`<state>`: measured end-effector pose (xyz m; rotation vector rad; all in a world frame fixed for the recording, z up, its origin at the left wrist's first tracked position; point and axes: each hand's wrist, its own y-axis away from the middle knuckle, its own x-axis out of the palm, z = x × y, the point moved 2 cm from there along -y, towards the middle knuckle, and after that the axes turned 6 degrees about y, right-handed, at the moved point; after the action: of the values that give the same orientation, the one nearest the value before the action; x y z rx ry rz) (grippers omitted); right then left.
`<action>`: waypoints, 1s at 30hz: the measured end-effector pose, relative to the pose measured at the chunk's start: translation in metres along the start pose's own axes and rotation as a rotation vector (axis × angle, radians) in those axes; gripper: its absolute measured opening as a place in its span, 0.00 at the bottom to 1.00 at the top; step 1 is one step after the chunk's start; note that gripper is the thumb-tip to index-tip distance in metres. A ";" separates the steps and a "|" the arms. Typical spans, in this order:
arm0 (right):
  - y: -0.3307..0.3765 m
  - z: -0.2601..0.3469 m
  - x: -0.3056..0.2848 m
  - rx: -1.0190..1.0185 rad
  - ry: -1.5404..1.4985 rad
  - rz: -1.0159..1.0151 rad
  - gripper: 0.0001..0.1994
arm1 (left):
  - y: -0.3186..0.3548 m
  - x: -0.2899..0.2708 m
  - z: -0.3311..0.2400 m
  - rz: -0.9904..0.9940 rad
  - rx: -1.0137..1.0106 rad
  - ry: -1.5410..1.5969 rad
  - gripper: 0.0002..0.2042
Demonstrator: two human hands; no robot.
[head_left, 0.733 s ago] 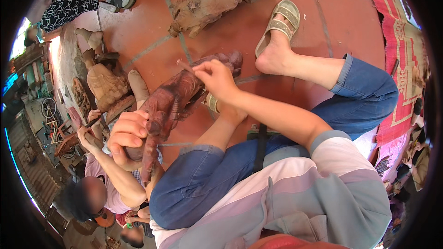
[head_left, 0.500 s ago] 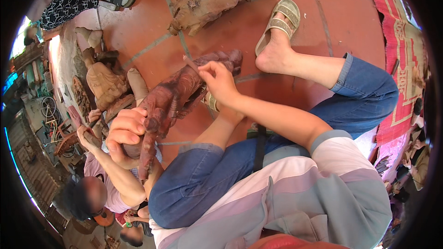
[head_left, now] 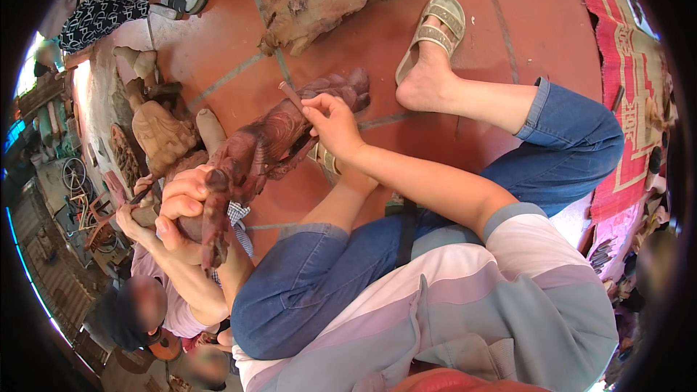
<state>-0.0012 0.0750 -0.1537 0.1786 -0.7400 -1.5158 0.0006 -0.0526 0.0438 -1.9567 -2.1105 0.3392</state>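
A reddish-brown carved wooden figure [head_left: 250, 156] lies aslant in front of me, held above the tiled floor. Wrapped around its lower left end is my left hand [head_left: 181, 207], closed with the thumb underneath. My right hand [head_left: 334, 127] is closed in a pinch over the far part of the carving. Out of its fingers sticks a short, narrow reddish-brown strip [head_left: 289, 93], which looks like folded sandpaper. The strip lies against or just over the carved surface; the exact contact is hidden by my fingers.
A rough wooden block [head_left: 319, 3] lies on the tiles beyond the carving. To the left stand a paler carved seated figure [head_left: 160, 134] and a co-worker's arms [head_left: 170, 265]. Another person's sandalled foot [head_left: 185, 0] is at upper left. A red patterned mat [head_left: 628, 94] runs along the right.
The carving and my left hand have shifted slightly left and up in the picture. My right hand's fingers have curled closer to the carving, and the strip points more upward.
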 end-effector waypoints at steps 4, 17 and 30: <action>0.027 0.001 0.007 0.056 -0.173 0.102 0.08 | 0.002 -0.014 0.003 -0.038 0.003 0.012 0.22; -0.021 0.007 -0.001 -0.030 0.109 0.025 0.07 | -0.005 -0.012 0.003 0.032 -0.028 0.058 0.23; 0.011 0.011 0.001 0.077 -0.144 0.072 0.08 | 0.000 0.000 0.007 -0.042 -0.027 0.035 0.21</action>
<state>0.0023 0.0783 -0.1387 0.0994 -0.9113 -1.4431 -0.0019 -0.0522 0.0368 -1.9161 -2.1411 0.2674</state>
